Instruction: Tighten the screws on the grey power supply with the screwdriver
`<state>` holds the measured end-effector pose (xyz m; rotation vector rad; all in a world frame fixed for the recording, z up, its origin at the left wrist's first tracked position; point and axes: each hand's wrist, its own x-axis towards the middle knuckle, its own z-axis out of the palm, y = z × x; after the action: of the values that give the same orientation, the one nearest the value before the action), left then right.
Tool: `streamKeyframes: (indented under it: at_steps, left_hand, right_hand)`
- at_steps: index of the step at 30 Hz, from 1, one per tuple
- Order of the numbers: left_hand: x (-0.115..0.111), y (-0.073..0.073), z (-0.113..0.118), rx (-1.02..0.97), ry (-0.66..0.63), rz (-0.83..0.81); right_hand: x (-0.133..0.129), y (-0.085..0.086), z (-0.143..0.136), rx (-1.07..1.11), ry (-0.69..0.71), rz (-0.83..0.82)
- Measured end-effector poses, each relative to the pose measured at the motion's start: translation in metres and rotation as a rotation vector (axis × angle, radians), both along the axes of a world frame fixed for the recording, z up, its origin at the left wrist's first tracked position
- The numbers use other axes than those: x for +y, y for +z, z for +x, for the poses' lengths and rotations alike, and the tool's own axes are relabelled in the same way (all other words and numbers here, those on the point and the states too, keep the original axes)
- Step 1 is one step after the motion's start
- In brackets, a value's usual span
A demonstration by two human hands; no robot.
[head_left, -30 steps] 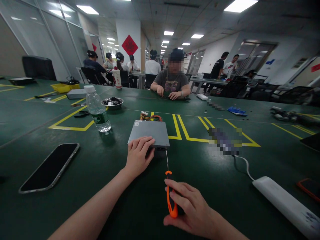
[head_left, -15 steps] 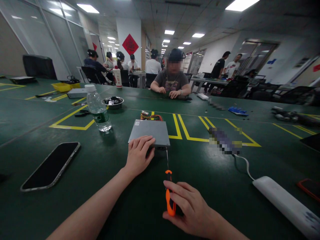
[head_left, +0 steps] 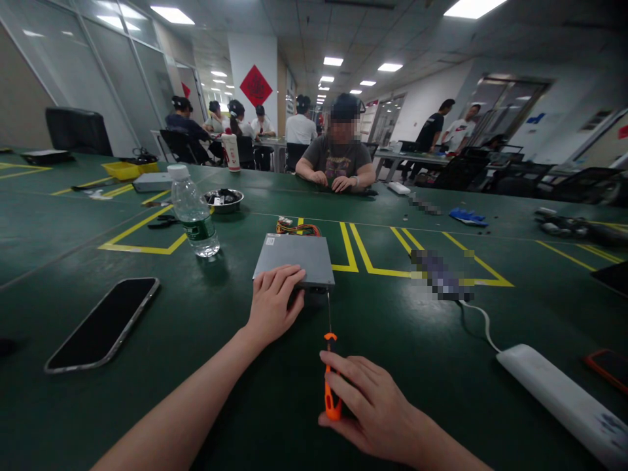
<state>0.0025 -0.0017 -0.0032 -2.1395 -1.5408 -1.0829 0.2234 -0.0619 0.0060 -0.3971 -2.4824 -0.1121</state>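
A grey metal computer power supply [head_left: 298, 252] lies flat on the green table, its bundle of coloured wires [head_left: 297, 228] at the far side. My left hand [head_left: 277, 296] grips its near left corner, fingers over the top and thumb against the near side. An orange and black screwdriver [head_left: 331, 386] is held by the handle in my right hand [head_left: 366, 402], thumb below and fingers along the side. Its thin shaft points away from me, and the tip meets the near face of the power supply by the right corner. What the tip touches is too small to make out.
A water bottle [head_left: 195, 216] and a phone [head_left: 103, 325] are at the left, with a metal bowl [head_left: 224, 201] behind. To the right lie a white power strip [head_left: 557, 396] and its cable [head_left: 483, 317]. Across the table sits a person [head_left: 338, 154].
The screwdriver handle has turned a little in my right hand, so its slot shows differently. My left hand and the power supply stay in place.
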Motion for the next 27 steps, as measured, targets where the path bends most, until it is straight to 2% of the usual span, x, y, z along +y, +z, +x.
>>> streamKeyframes:
  at_steps: [5,11,16,20,24,27]
  left_hand:
    - [0.000,0.001,0.000,0.005,-0.005,-0.017]
    - [0.000,0.001,0.000,0.000,-0.005,-0.010]
    - [-0.001,0.002,0.001,0.000,-0.008,-0.017]
    - [-0.001,0.002,0.000,-0.001,-0.013,-0.024]
    - [-0.001,0.001,0.000,-0.008,-0.011,-0.022]
    - [-0.001,0.001,0.000,-0.010,-0.011,-0.023]
  right_hand:
    - [-0.003,0.006,-0.001,-0.117,-0.017,-0.015]
    - [-0.002,0.001,-0.004,0.043,-0.030,0.105]
    - [-0.001,0.007,-0.005,0.006,-0.020,0.088]
    - [-0.002,0.001,-0.005,0.041,-0.023,0.121]
    - [0.000,-0.008,-0.003,0.084,0.018,0.065]
    - [-0.001,-0.004,-0.003,0.040,0.045,-0.006]
